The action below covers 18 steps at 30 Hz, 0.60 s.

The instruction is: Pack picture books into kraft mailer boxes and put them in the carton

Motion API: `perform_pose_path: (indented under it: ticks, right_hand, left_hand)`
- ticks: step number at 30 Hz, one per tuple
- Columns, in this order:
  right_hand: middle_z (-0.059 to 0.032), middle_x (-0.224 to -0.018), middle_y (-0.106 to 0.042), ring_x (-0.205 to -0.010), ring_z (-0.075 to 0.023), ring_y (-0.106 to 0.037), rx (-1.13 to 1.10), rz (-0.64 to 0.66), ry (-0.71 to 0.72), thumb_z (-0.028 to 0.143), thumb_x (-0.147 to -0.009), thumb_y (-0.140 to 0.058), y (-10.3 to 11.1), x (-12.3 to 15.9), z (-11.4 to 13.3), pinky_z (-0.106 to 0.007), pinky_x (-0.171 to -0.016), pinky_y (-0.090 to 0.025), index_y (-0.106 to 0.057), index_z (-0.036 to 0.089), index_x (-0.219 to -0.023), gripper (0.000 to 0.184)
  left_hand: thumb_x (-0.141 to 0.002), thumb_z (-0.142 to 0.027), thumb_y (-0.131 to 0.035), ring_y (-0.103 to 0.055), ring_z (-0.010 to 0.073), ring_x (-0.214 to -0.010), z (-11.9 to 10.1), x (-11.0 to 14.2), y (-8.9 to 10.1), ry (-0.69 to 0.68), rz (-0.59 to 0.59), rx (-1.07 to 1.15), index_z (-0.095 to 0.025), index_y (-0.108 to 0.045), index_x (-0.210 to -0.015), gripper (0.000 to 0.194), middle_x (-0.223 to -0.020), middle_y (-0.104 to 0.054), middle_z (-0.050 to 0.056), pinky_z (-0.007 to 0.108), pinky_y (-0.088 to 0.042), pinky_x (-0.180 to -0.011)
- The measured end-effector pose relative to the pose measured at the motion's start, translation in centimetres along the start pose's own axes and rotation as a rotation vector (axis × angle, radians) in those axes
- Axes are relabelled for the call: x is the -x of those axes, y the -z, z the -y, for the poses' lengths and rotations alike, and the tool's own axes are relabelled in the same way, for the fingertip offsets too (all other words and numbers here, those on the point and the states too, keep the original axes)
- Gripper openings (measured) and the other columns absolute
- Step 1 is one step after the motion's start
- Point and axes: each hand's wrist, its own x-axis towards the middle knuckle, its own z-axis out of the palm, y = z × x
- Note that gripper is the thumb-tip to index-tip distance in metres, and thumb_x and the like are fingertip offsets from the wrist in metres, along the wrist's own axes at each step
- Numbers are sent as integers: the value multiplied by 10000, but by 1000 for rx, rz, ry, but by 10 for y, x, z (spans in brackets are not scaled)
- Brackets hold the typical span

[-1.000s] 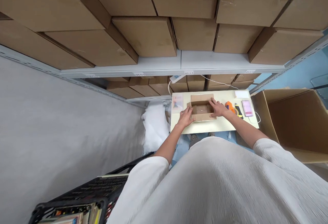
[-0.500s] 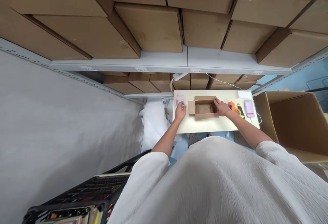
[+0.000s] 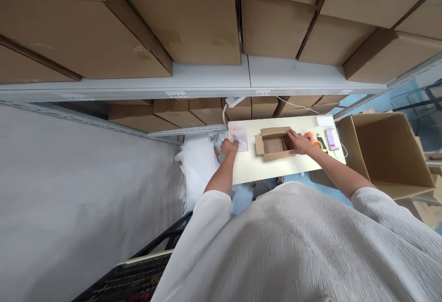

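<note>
A small open cardboard box (image 3: 274, 156) sits on the pale table, its left end flap folded outward and its inside bare. My right hand (image 3: 299, 143) grips the box's right end, with fingers over the wall and flap. At the table's left edge, my left hand (image 3: 229, 147) is closed at the side of a flat, clear plastic packet (image 3: 241, 137) with pinkish and blue print. The thumb lies on the packet; the other fingers are curled and partly hidden.
Right of the box lie an orange tape dispenser (image 3: 310, 137), a yellow-and-black cutter (image 3: 321, 142), a purple phone (image 3: 332, 140) and a white card (image 3: 325, 121). A large open carton (image 3: 386, 154) stands at the right. Shelves of boxes rise ahead; white wrapping (image 3: 198, 164) hangs at left.
My left hand has moved left, away from the box's flap, to the packet at the table's left edge. My right hand stays on the box. The view has shifted slightly.
</note>
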Motion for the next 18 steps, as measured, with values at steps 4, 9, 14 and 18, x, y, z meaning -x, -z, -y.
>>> perform_pose_path:
  ticks: [4, 9, 14, 18]
  right_hand:
    - [-160, -1908, -149, -1455, -524, -530, 44, 0, -1, 588, -816, -889, -1, 2, 1, -670, -1179, -497, -17, 290, -1855, 1389]
    - [-162, -1912, -128, -1446, -514, -542, 92, 18, -10, 594, -833, -878, 0, 3, 3, -645, -1181, -498, 60, 294, -1848, 1414]
    - [-160, -1913, -125, -1450, -496, -545, 110, 22, -18, 587, -844, -872, 1, 4, 6, -616, -1188, -499, 93, 288, -1845, 1422]
    - [-168, -1914, -112, -1461, -498, -531, 110, 20, -7, 613, -848, -861, 0, 2, 4, -623, -1188, -496, 96, 288, -1843, 1418]
  left_hand:
    - [-939, -457, -816, -599, 438, -1457, -4, -2, -6, 27, -26, -36, -186, -607, -1332, 521, -1514, -649, 254, 559, -461, -1166]
    - [-912, -419, -861, -586, 427, -1472, -5, -2, -8, 38, -31, -24, -205, -577, -1282, 513, -1515, -641, 246, 537, -449, -1160]
    - [-954, -274, -784, -691, 376, -1323, -11, 3, -5, 18, 26, 62, -251, -529, -1246, 388, -1290, -769, 164, 534, -427, -1155]
    - [-932, -275, -798, -734, 349, -1222, -14, 11, 2, 40, 34, 142, -281, -508, -1166, 373, -1175, -778, 94, 539, -444, -1145]
